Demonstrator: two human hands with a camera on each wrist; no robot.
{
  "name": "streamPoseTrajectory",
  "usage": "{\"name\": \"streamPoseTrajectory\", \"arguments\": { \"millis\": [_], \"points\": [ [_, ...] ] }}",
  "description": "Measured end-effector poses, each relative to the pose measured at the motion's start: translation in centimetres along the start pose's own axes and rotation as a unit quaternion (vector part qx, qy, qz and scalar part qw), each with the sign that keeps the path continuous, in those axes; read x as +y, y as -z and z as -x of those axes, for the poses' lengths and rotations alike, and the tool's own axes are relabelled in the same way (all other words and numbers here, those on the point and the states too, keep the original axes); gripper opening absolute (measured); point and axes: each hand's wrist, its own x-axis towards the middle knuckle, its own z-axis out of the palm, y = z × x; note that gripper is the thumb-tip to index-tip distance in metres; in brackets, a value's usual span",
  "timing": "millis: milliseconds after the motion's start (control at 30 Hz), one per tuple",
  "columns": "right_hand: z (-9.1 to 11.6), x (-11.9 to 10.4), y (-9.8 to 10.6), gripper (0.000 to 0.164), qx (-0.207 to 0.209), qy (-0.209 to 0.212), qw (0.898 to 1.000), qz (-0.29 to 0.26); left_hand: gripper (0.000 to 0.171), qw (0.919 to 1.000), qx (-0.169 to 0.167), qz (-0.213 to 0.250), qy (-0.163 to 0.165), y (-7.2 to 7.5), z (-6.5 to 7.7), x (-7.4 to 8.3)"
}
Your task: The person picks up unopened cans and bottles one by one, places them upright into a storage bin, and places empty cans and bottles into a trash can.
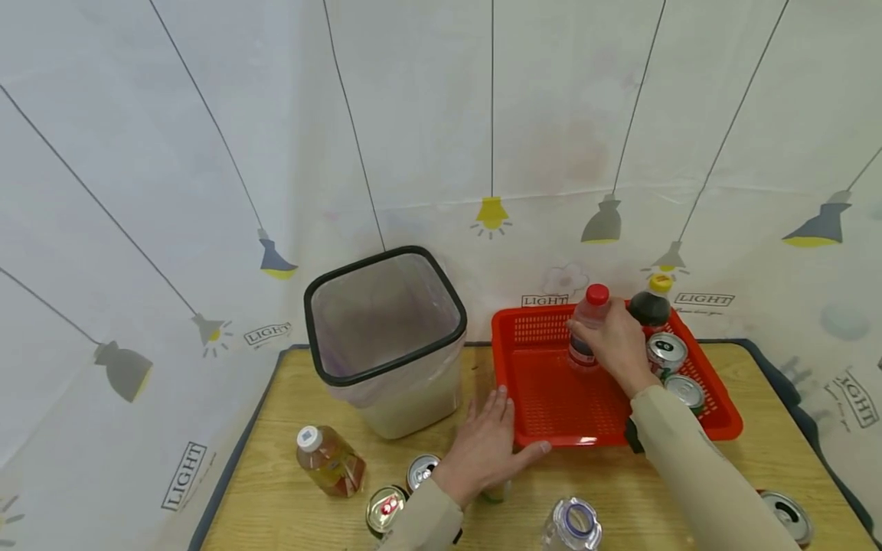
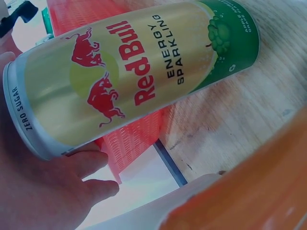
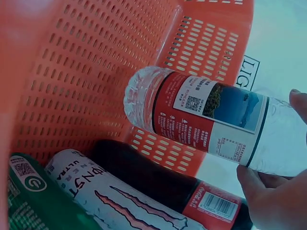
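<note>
My right hand (image 1: 620, 348) grips a clear plastic water bottle (image 3: 211, 115) near its top, below the red cap (image 1: 597, 294). The bottle is upright, its base over the floor of the red plastic basket (image 1: 551, 405). My left hand (image 1: 482, 451) lies with straight fingers at the basket's front left corner. Close by that hand is a gold and green Red Bull can (image 2: 139, 72), mostly hidden under it in the head view. Along the basket's right side stand a dark cola bottle (image 1: 649, 308) with a yellow cap, a white Monster can (image 3: 120, 191) and a green can (image 3: 43, 201).
Left of the basket stands a lined bin (image 1: 413, 398) with a black rim. An amber drink bottle (image 1: 334, 463) and two cans, one gold-topped (image 1: 386, 509), are at front left. A clear bottle (image 1: 573, 524) stands at front centre, another can (image 1: 787, 516) at front right.
</note>
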Motion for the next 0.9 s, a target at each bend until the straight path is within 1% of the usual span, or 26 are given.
{"name": "streamPoseTrajectory", "arguments": {
  "millis": [300,433,533,600,700,767,833,900],
  "points": [
    [-0.9,0.5,-0.6,0.073,-0.006,-0.041,0.999,-0.001,0.109,1.0000,-0.002,0.003,0.002,0.0,0.0,0.1],
    [-1.2,0.9,-0.8,0.073,-0.005,-0.046,0.999,-0.004,0.110,1.0000,-0.003,0.002,0.001,0.0,0.1,0.0],
    [-1.3,1.1,-0.8,0.072,0.002,-0.036,0.999,0.001,0.110,1.0000,-0.002,0.003,-0.001,0.0,0.1,0.1],
    [-1.3,1.1,-0.7,0.069,0.014,-0.020,1.000,-0.002,0.110,1.0000,0.000,0.002,-0.002,0.0,0.1,0.1],
    [-1.4,0.5,-0.4,0.076,0.033,0.010,0.999,-0.009,0.110,1.0000,0.002,-0.001,-0.004,-0.1,0.1,0.1],
    [-1.4,-0.1,-0.1,0.084,0.043,0.022,0.999,-0.015,0.111,1.0000,0.002,-0.002,-0.001,-0.1,0.1,0.0],
    [-1.4,-0.5,0.2,0.093,0.047,0.022,0.999,-0.014,0.110,1.0000,0.002,-0.003,0.000,-0.1,0.0,0.0],
    [-1.2,-0.7,0.4,0.095,0.050,0.018,0.999,-0.010,0.110,1.0000,0.001,-0.001,0.001,-0.1,0.0,0.0]
  ]
}}
